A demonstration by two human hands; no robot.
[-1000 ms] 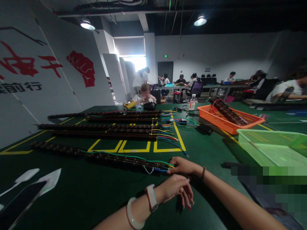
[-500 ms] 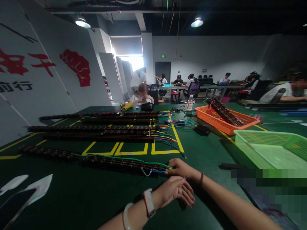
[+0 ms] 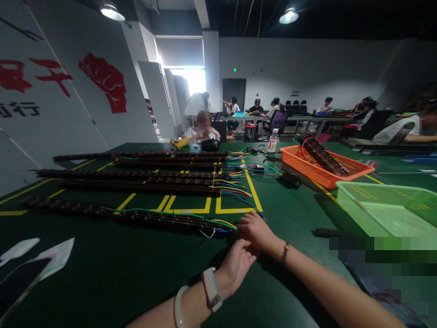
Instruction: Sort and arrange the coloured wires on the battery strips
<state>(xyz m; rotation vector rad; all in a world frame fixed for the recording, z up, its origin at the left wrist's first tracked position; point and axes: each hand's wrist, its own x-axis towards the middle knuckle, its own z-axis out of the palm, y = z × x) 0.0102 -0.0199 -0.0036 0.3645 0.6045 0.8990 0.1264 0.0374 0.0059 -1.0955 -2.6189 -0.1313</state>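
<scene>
The near cable bundle (image 3: 157, 219), long, dark and tied at intervals, lies across the table. Green, yellow and blue wires (image 3: 225, 223) come out of its right end, beside a white tie tail. My right hand (image 3: 256, 231) is closed round these wires, fingers bent over them. Just below it, my left hand (image 3: 236, 264), with a watch and a pale bangle at the wrist, is turned partly palm up. Its fingers are loosely stretched and touch the underside of my right hand. Some of its fingertips are hidden there.
Several more dark bundles (image 3: 136, 186) lie behind, over yellow tape outlines. To the right stand an orange basket (image 3: 309, 171) holding a bundle, and a green basket (image 3: 362, 209). A bottle (image 3: 273, 141) stands at the back. A person (image 3: 204, 127) sits across the table.
My left hand has moved up to my right hand, its fingers no longer hanging down and spread. My right hand has stayed at the wire ends. The camera view has tilted slightly downward.
</scene>
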